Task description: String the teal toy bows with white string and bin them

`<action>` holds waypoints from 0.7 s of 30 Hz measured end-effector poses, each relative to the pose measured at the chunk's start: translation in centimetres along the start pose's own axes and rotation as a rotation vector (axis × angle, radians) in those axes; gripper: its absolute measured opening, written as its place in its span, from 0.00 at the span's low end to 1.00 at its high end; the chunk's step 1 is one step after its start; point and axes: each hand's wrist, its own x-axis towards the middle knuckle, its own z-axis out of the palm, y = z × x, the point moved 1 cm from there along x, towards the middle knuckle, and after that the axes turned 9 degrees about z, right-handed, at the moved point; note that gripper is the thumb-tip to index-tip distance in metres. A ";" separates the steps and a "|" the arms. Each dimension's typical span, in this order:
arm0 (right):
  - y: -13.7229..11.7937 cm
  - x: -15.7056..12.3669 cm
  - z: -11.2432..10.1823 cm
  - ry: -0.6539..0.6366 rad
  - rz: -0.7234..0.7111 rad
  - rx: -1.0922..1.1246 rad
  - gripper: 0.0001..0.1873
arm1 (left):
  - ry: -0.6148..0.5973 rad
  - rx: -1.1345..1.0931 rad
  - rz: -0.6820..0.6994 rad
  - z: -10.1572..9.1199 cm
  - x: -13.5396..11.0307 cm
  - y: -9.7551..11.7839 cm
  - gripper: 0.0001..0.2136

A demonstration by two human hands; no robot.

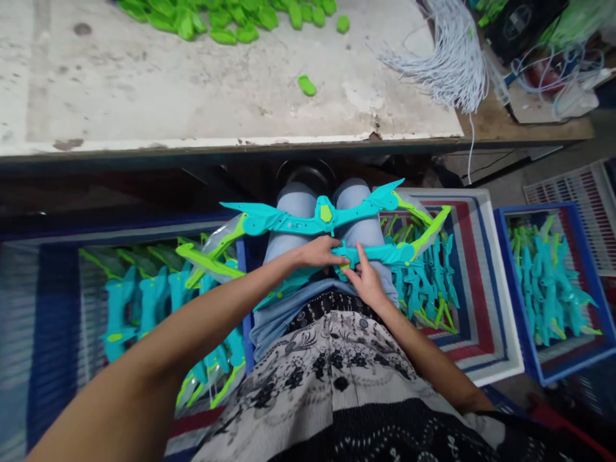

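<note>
Across my thighs lies a turquoise and green toy bow with a green hexagonal piece at its middle. Closer to my waist is a second turquoise part, also bow-shaped; whether it joins the first, I cannot tell. My left hand reaches in from the left, its fingers bent over the middle of this nearer bow. From the right, my right hand grips the same middle between thumb and fingers. A bit of green shows under the fingertips; its shape is mostly hidden.
Ahead, a worn white table carries a heap of green pieces, one loose green piece and a bundle of white cords. Crates flank my legs: a white one and a blue one at right, both holding bows, like those at left.
</note>
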 end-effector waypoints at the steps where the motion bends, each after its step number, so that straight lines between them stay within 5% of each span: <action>1: 0.0 0.2 0.2 -0.018 -0.012 0.029 0.36 | -0.001 -0.007 0.013 -0.1 0.0 -0.4 0.21; 8: -0.4 -0.1 0.5 0.005 -0.035 0.066 0.33 | -0.004 0.095 0.064 -0.3 -1.0 0.1 0.23; 13: -3.0 1.0 -5.7 -0.251 -0.123 0.156 0.25 | 0.273 0.527 0.148 1.3 -5.3 2.1 0.20; 15: -4.0 3.1 -10.8 -0.056 -0.140 0.157 0.18 | 0.426 0.766 0.210 2.1 -7.1 1.6 0.20; 19: -3.9 9.8 -22.5 0.809 -0.042 -0.178 0.19 | 0.592 1.102 0.307 3.9 -8.7 -1.4 0.23; 21: -2.6 13.5 -26.5 0.852 0.149 -0.322 0.20 | 0.607 1.134 0.312 4.8 -8.8 -2.8 0.25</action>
